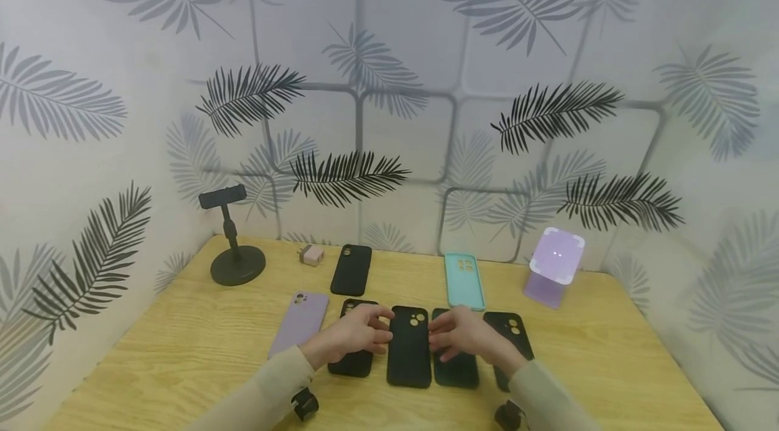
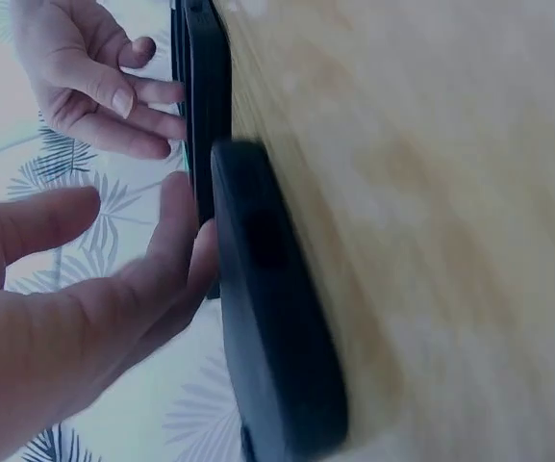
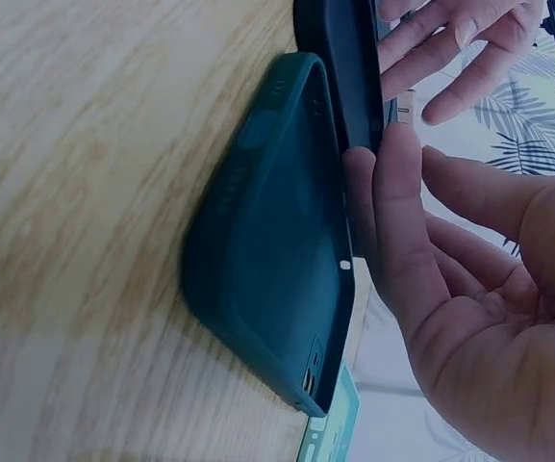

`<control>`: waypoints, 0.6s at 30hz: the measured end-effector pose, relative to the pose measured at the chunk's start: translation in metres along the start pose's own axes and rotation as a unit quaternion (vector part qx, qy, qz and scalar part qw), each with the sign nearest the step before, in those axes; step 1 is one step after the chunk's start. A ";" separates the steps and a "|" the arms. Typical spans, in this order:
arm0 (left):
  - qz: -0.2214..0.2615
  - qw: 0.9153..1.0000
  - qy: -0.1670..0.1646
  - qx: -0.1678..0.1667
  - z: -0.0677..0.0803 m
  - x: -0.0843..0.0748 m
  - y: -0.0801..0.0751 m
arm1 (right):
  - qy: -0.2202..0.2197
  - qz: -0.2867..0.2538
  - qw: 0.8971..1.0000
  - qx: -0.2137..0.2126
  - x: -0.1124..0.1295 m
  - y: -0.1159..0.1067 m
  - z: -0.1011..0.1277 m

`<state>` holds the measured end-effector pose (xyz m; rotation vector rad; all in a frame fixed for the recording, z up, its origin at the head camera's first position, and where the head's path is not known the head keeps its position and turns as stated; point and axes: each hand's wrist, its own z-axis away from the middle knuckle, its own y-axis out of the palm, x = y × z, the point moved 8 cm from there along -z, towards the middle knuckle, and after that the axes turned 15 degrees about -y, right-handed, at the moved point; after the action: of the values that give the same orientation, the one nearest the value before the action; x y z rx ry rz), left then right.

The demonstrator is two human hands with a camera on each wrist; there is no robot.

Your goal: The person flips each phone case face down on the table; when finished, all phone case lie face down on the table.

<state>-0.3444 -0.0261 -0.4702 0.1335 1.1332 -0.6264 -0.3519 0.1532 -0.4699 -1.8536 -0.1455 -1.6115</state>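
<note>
Left fingers (image 2: 176,241) straight and loosely spread, tips touching the left edge of the middle black case (image 1: 409,346); right fingers (image 3: 392,221) likewise extended and relaxed, tips at that case's right edge; neither hand curls round anything; left hand (image 1: 351,335) and right hand (image 1: 464,335) face each other across the case, which lies flat on the table (image 1: 182,350), near the front, camera cut-out away from the person; the left hand lies over a second black case (image 1: 353,363) just left of the middle one; the right hand lies over a dark green case (image 1: 455,370) just right of it, touching or nearly touching the middle case along its edge, as the right wrist view shows; a further black case (image 1: 510,336) just beyond the right hand; a lilac case (image 1: 299,323) left of the row, slightly angled; behind the row, apart, another black case (image 1: 351,270) and a teal case (image 1: 464,280); a small pink charger (image 1: 312,255) beside the rear black case; a black stand (image 1: 234,241) at the rear left corner; a lilac holder (image 1: 552,267) at the rear right; beige sleeves (image 1: 268,390) on both forearms; leaf-print walls (image 1: 389,79) on three sides.
</note>
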 end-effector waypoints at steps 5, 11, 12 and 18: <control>0.061 0.998 0.001 -0.008 -0.001 -0.001 -0.001 | -0.011 0.000 1.000 0.002 0.002 0.000 0.000; 0.078 0.997 0.003 -0.012 -0.002 -0.003 0.002 | -0.028 -0.010 0.999 0.022 0.005 0.011 -0.005; 0.082 0.997 0.002 -0.010 -0.002 -0.003 0.002 | -0.029 -0.013 0.999 0.024 0.006 0.013 -0.006; 0.108 0.994 0.016 -0.005 -0.004 -0.005 0.001 | -0.019 -0.047 0.998 0.023 0.007 0.019 -0.010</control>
<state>-0.3480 -0.0218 -0.4677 0.2542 1.1357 -0.4278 -0.3495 0.1309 -0.4715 -1.8680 -0.2866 -1.6223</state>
